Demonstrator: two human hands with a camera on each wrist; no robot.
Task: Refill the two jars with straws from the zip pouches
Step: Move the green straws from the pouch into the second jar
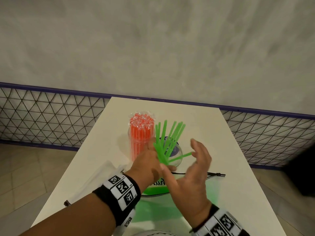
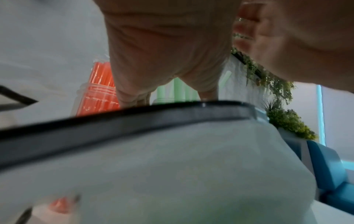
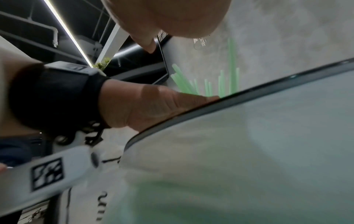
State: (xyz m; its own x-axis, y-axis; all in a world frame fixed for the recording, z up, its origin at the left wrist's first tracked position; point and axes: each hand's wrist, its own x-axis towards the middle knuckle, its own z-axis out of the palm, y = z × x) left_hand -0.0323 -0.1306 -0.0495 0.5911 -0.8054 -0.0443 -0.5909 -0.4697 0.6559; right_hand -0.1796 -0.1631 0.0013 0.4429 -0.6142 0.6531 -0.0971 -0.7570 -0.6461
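My left hand (image 1: 150, 160) grips a fanned bunch of green straws (image 1: 167, 140) by their lower ends, just above the mouth of a clear jar (image 1: 179, 156) with a blue label. My right hand (image 1: 196, 162) is open beside the bunch, fingers spread, and one straw leans out against its fingers. To the left stands the other jar (image 1: 139, 140), packed with orange straws still in clear wrap. Under my wrists lies a zip pouch (image 1: 172, 201) with green straws inside. The left wrist view shows my fingers (image 2: 162, 53) around the green straws (image 2: 178, 89), above the pouch's zip edge (image 2: 134, 118).
An empty white pouch (image 1: 95, 181) lies at the table's left edge. The white table (image 1: 230, 167) is narrow, with a wire mesh fence (image 1: 42, 116) and a grey wall behind it. Floor drops away on both sides.
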